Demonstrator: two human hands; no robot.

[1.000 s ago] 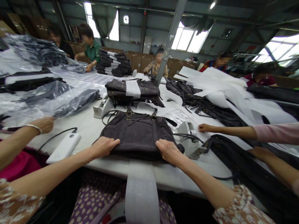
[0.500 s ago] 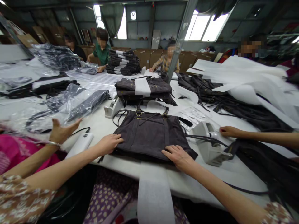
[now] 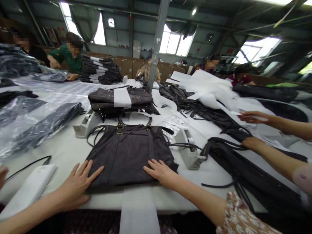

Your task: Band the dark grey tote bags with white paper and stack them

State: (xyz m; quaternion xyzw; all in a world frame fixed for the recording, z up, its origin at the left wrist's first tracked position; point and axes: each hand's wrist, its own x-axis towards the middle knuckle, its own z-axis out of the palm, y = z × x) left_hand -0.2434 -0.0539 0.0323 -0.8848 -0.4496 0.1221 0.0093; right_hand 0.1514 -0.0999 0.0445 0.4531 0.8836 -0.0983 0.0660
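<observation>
**Apparent Step: Two-Handed Smoothing of a Dark Bag (image 3: pixel 129 159)**

The bag is lying flat on the white table (image 3: pixel 65 149), near the front edge, with its handles (image 3: pixel 120 120) pointing away from the worker. A white paper strip (image 3: pixel 138 208) is emerging below its lower edge and hanging over the table edge.

Good practice, as judged here: both hands are applying even, light pressure, easing creases outward without skewing the side seams or dragging the strip.

Hand pose:
- The left hand (image 3: pixel 73 187) is resting palm down at the lower left corner; its fingers are spreading apart, and the thumb is sitting off the bag, below its edge.
- The right hand (image 3: pixel 161 172) is lying on the lower right front, fingers slightly apart, clamping nothing visible; the thumb's position cannot be told.
- Both forearms are angling inward from the lower corners.
</observation>
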